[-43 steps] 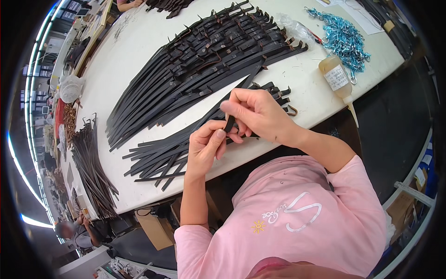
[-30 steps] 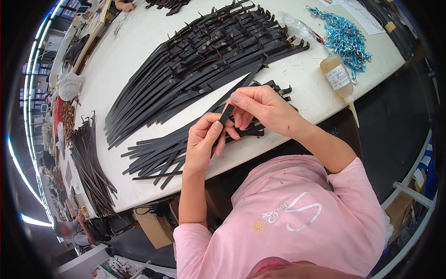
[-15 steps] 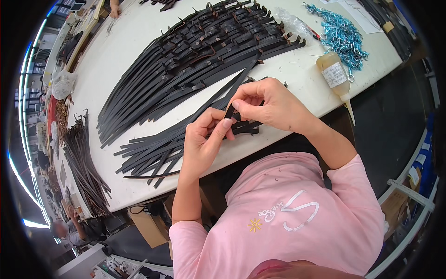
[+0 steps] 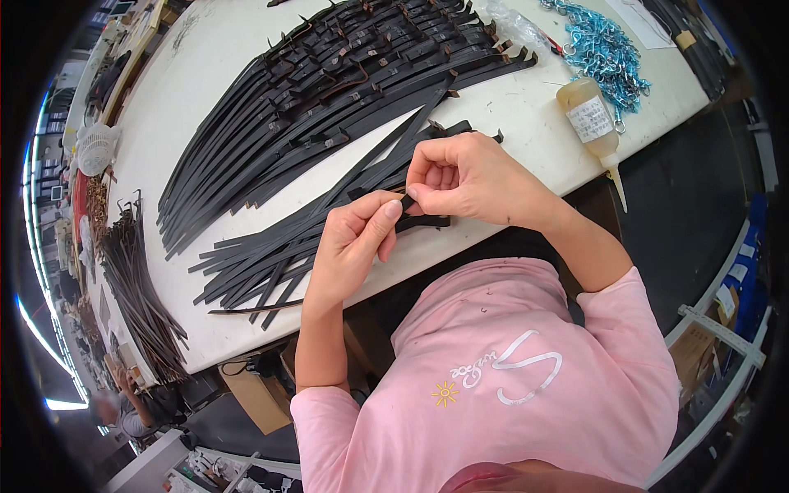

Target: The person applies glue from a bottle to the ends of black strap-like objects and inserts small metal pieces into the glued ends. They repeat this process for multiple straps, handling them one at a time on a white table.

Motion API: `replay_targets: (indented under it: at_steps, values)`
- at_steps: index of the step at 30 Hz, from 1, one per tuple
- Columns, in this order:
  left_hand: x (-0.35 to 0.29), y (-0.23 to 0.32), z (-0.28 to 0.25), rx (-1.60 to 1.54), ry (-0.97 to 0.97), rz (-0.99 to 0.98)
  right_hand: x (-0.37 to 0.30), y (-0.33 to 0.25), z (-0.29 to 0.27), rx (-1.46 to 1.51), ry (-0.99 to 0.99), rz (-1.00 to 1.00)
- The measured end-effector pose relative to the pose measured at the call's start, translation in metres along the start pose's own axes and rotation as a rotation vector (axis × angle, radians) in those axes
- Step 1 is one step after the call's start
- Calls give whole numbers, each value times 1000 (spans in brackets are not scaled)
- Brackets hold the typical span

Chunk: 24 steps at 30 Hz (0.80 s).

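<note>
My left hand (image 4: 352, 246) is closed, its thumb and forefinger pinching a black strap (image 4: 404, 205), perhaps leather. The fingertips of my right hand (image 4: 477, 181) press together on the same strap, right beside the left thumb. Most of the strap is hidden by my fingers. Just under and beyond both hands lies a loose pile of black straps (image 4: 261, 267), fanned out to the left. Farther back spreads a big, orderly batch of black straps (image 4: 246, 148) with bent ends and small buckle-like pieces.
An amber squeeze bottle (image 4: 588, 123) with a long nozzle lies at the table's right edge. Behind it is a heap of blue chains with metal clasps (image 4: 606, 66). A strap bundle (image 4: 140, 296) rests at the left edge of the white table (image 4: 534, 152). A person (image 4: 123, 411) sits far left.
My right fingertips have come down onto the strap, close to the left thumb. The strap's end, which stuck up between my hands before, now lies lower. The whole view has shifted slightly.
</note>
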State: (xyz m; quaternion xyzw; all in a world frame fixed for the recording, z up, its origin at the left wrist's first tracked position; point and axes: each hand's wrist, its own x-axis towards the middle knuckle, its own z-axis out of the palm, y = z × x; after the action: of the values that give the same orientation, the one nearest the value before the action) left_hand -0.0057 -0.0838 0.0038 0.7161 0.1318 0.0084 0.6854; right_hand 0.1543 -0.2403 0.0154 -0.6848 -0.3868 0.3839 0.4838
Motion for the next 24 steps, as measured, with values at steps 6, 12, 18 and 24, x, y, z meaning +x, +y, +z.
replay_targets:
  at_steps: [6, 12, 18, 24]
  values:
    - [3, 7, 1, 72, -24, -48, -1, 4, -2, -5, -15, 24]
    - [3, 7, 3, 92, -14, -55, 1, 8, -2, -20, -7, 23]
    - [3, 7, 0, 46, -39, -93, -7, 12, 2, -260, 200, -364]
    - [4, 10, 1, 24, -61, -101, -12, 14, -2, -590, 181, -625]
